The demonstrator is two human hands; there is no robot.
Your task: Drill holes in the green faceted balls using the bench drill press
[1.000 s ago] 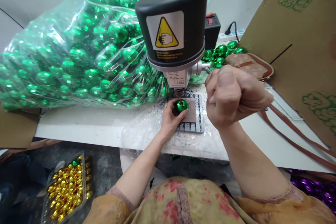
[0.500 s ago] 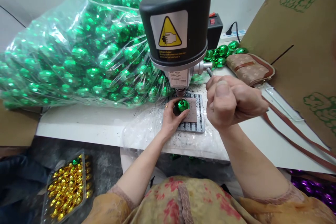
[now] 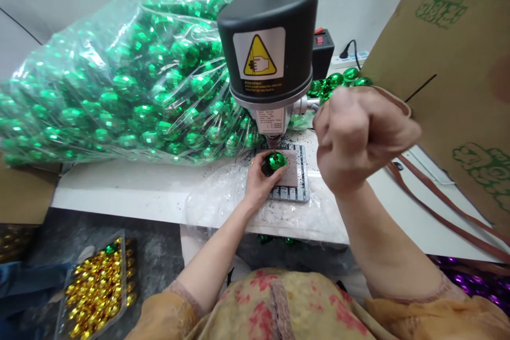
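Under the chuck of a black-topped bench drill press, my left hand holds a shiny green ball between thumb and fingers. The ball rests over the slotted metal base plate, which is strewn with dark specks. The bit reaches down to the top of the ball; how deep it goes I cannot make out. On the right, my right hand is closed in a fist around the drill press lever, most of which the fingers hide.
A large clear bag of green balls fills the left of the white table. Behind my right hand lie loose green balls and a cardboard box. A brown strap crosses the table. Below left stands a bin of gold balls.
My right fist has risen and turned with the lever, now covering the brown bag behind it. My left hand keeps the ball in nearly the same place. The view has shifted slightly.
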